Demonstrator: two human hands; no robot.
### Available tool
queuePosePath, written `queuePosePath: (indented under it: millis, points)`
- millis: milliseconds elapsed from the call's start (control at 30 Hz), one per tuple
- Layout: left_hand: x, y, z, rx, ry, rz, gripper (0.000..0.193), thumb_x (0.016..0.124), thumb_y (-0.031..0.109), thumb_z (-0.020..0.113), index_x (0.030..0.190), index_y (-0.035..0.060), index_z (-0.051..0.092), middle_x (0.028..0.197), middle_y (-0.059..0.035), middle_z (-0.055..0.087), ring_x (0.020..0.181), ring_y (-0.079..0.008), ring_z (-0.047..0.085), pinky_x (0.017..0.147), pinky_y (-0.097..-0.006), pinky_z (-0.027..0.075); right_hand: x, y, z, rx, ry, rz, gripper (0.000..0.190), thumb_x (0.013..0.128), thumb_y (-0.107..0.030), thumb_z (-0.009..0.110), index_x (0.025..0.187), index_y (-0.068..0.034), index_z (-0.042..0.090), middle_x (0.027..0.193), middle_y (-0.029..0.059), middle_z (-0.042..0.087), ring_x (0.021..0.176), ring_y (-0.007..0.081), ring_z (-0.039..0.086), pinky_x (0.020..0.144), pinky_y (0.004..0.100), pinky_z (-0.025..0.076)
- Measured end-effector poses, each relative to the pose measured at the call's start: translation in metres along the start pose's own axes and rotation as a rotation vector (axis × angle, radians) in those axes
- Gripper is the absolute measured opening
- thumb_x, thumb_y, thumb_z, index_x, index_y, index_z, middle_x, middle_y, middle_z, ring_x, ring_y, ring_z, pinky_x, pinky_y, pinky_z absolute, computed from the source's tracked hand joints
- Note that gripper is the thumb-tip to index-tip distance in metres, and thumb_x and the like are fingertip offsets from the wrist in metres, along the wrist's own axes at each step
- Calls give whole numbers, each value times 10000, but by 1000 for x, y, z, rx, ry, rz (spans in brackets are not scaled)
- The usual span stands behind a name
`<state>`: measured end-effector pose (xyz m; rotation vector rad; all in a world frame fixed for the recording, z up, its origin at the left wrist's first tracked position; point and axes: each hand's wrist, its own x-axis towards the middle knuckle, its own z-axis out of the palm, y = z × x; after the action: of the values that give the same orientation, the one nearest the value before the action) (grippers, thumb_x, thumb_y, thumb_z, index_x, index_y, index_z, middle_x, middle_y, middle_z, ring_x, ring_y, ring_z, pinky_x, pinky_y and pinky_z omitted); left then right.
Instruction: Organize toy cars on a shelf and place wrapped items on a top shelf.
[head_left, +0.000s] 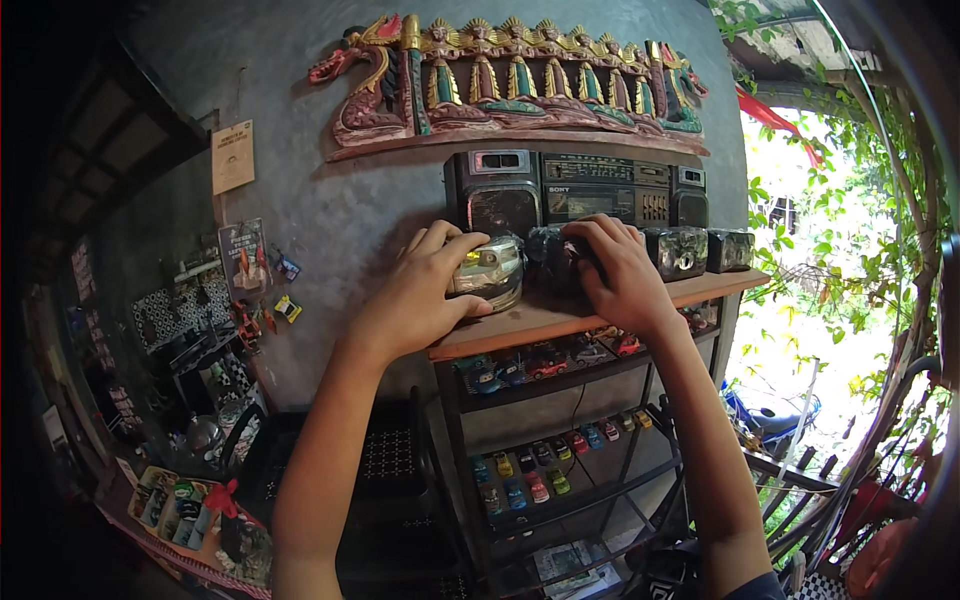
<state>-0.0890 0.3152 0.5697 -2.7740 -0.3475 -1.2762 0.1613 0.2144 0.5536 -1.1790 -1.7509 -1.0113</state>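
My left hand grips the left side of a shiny rounded object, perhaps a miniature helmet, with a glossy gold-toned surface. The thumb lies low at its front and the fingers reach over its top. Close to its right is a dark object in clear plastic; my right hand wraps around that one's right side and top and hides part of it. Both objects are at the left part of a wooden shelf top. More plastic-wrapped dark items line the shelf to the right of my right hand.
Behind the objects stands a Sony radio cassette player, below a painted wooden carving on the grey wall. Toy cars fill the rack's lower tiers. A black plastic rack is at lower left; an opening with plants lies right.
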Motion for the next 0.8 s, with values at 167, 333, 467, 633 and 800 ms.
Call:
queuePosePath:
  millis: [167, 333, 467, 633, 800]
  points:
    - [0, -2, 2, 0, 12, 37, 679, 728, 141, 803, 1343, 60, 527, 1238, -107, 496, 1169, -289, 528, 974, -379, 446, 1, 0, 0, -2, -37, 19, 418, 772, -43, 540, 1190, -45, 545, 1098, 157, 549, 1097, 364, 504, 992, 423, 352]
    - [2, -5, 3, 3, 7, 33, 668, 733, 146, 801, 1338, 61, 530, 1245, -108, 497, 1168, -293, 531, 974, -381, 446, 1, 4, 4, -34, 20, -44, 421, 723, -65, 551, 1144, -63, 555, 1083, 131, 539, 1055, 348, 520, 942, 429, 383]
    - [1, -7, 5, -2, 27, 68, 665, 732, 142, 803, 1333, 59, 531, 1244, -111, 500, 1163, -294, 533, 974, -383, 447, 1, 0, 2, -27, 10, -22, 415, 720, -65, 550, 1135, -64, 560, 1075, 131, 545, 1050, 350, 523, 938, 425, 386]
    - [2, -8, 6, 2, 25, 90, 663, 733, 145, 805, 1330, 60, 532, 1241, -116, 502, 1155, -296, 535, 972, -388, 449, 1, 0, 2, -25, 20, -5, 413, 718, -61, 543, 1130, -72, 566, 1070, 130, 549, 1041, 347, 525, 936, 431, 387]
    - [3, -7, 6, 33, 34, 96, 656, 736, 146, 804, 1327, 60, 534, 1231, -115, 509, 1151, -298, 534, 973, -385, 449, 1, 0, 0, -19, -40, 15, 433, 745, -44, 531, 1177, -41, 547, 1098, 149, 550, 1107, 344, 507, 993, 409, 346]
